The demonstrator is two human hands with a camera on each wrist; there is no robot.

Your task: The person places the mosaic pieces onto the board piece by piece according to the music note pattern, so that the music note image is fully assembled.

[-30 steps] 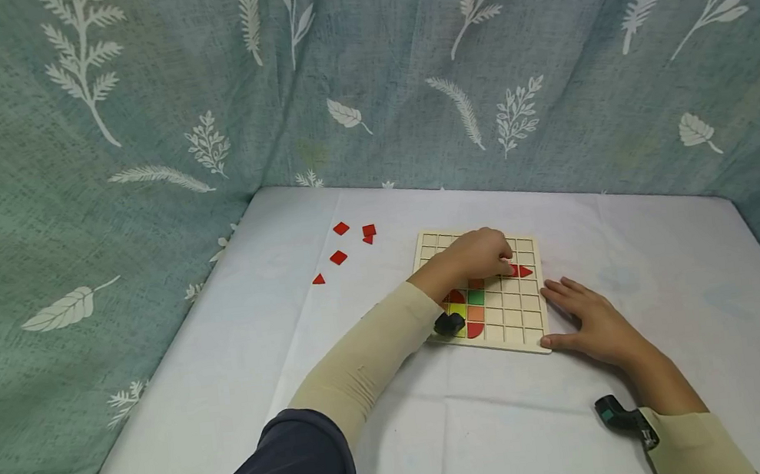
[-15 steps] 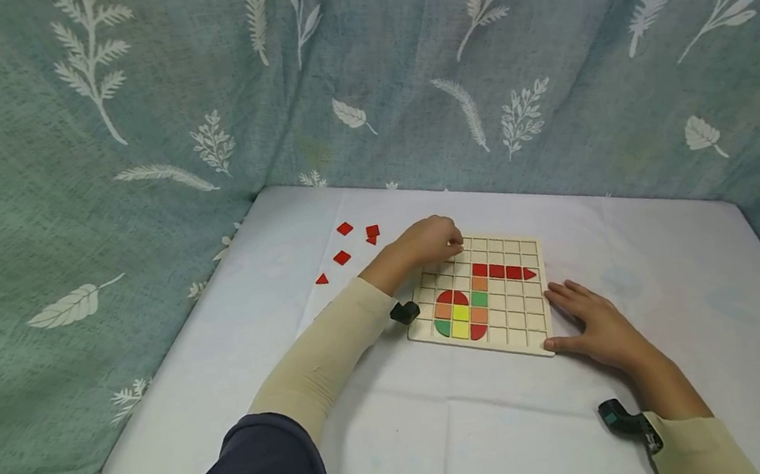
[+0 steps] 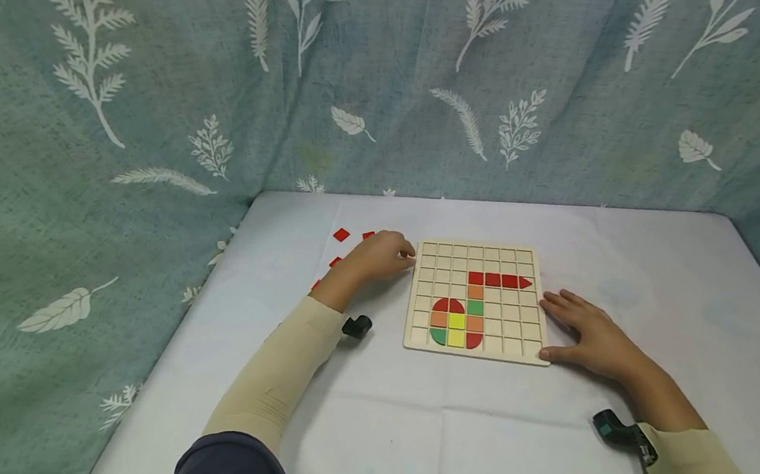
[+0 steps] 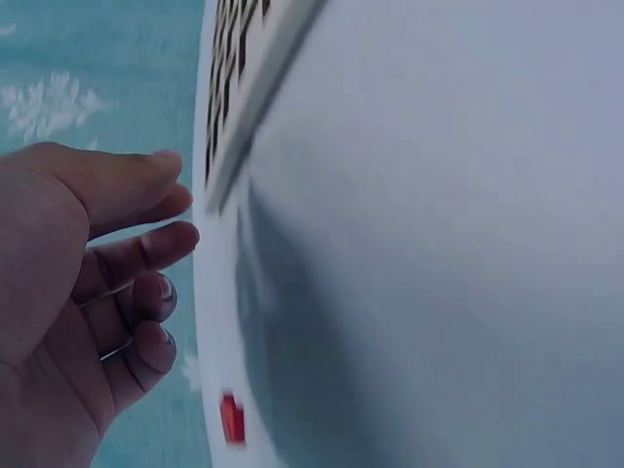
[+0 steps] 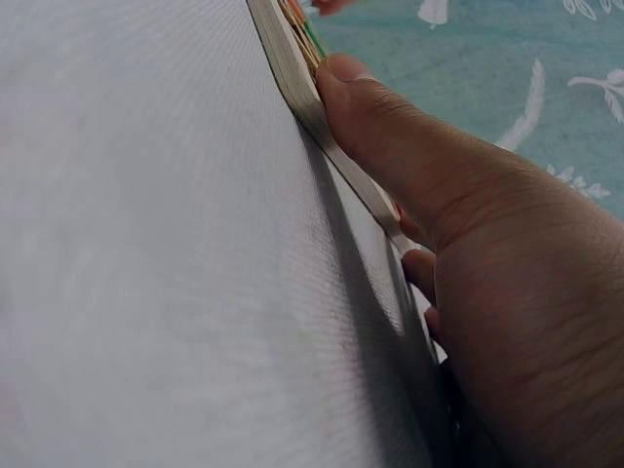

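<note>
A wooden grid board (image 3: 510, 324) lies on the white table, with coloured tiles in some of its squares. Red tiles (image 3: 492, 280) form a row that ends in a triangle, while orange, green, yellow and more red ones sit lower left. My left hand (image 3: 378, 256) is just left of the board, its fingers loosely bent; the left wrist view shows nothing between thumb and fingers (image 4: 146, 244). At the board's right edge rests my right hand (image 3: 588, 332). Its thumb (image 5: 375, 127) presses on the near corner and the other fingers lie along the side.
Loose red tiles (image 3: 341, 235) lie left of the board, some partly covered by the left hand and forearm. One red tile (image 4: 232, 419) shows below the left hand in the left wrist view. A leaf-patterned green curtain (image 3: 408, 110) hangs behind the table (image 3: 401, 435).
My left hand has moved left, from the red row across the board to beyond its left edge, uncovering the tiles. The right hand has stayed at the board's right edge.
</note>
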